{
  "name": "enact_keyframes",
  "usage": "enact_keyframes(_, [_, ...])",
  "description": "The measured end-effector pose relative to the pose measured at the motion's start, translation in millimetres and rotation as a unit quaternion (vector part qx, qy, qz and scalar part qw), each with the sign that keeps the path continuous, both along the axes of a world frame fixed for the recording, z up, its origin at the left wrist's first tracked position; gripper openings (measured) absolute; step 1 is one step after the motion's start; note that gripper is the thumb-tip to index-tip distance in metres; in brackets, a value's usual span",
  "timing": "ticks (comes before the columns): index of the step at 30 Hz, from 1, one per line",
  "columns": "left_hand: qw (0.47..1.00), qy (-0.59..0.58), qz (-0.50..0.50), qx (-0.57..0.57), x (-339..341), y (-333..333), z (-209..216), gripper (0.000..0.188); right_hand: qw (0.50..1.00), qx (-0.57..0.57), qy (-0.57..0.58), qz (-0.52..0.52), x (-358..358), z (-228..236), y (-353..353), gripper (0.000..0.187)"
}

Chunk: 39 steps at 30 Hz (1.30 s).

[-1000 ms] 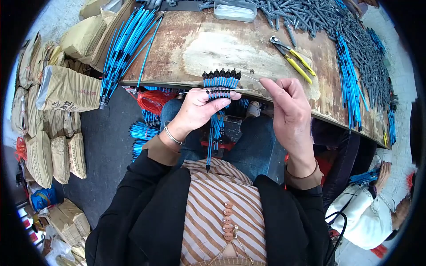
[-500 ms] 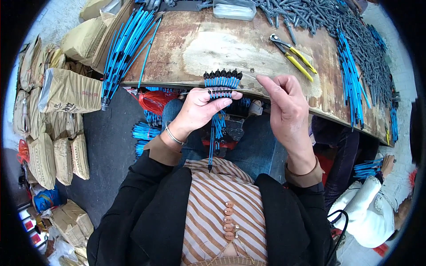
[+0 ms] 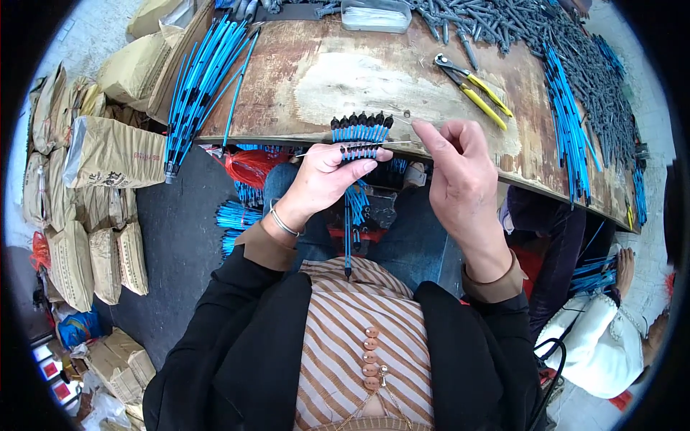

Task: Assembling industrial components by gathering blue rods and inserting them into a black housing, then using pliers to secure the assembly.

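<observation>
My left hand [image 3: 320, 181] is closed on a fanned row of thin blue rods with black heads [image 3: 361, 133], just in front of the table edge. Thumb and fingers press the row from both sides, and the rods' lower ends hang down between my knees. A thin metal wire [image 3: 397, 143] runs crosswise along the row, its ends sticking out on either side. My right hand [image 3: 466, 172] is raised to the right of the row. Its thumb and forefinger pinch a fine pale strand [image 3: 402, 120] that reaches toward the black heads.
On the wooden table [image 3: 287, 86] lie yellow-handled pincers [image 3: 474, 90], a clear tray of white sticks [image 3: 375, 18] and a heap of grey plugs [image 3: 528, 32]. Blue rod bundles [image 3: 205, 82] lie left and right. Paper sacks [image 3: 115, 154] stand at left; another person [image 3: 593, 341] sits at right.
My right hand has shifted very slightly to the left, still pinching the strand. The row in my left hand has hardly moved. At right, the other person's hand has moved over a blue bundle.
</observation>
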<state>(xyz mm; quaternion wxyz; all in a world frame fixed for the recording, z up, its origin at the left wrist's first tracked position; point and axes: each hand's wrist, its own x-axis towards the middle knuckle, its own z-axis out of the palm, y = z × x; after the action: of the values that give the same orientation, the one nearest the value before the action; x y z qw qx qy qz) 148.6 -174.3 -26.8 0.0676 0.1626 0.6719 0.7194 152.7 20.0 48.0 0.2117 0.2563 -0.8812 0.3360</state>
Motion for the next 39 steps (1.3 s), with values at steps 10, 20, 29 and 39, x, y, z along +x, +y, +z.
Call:
enact_keyframes(10, [1.000,0.017,-0.011,0.006,-1,-2,-1,0.019,0.996,-0.040,-0.059,0.059,-16,1,6,0.038])
enact_keyframes(20, [1.000,-0.006,-0.012,-0.004,-1,-3,1,0.019,0.993,-0.017,-0.040,0.108,-32,6,16,0.036])
enact_keyframes(29, [0.999,0.008,0.007,0.041,-1,1,-7,0.024,0.990,-0.095,-0.058,0.091,-20,-6,6,0.032])
enact_keyframes(39, [0.999,0.006,0.007,0.032,-2,0,-5,0.023,0.996,-0.024,0.002,0.088,-22,-2,6,0.029])
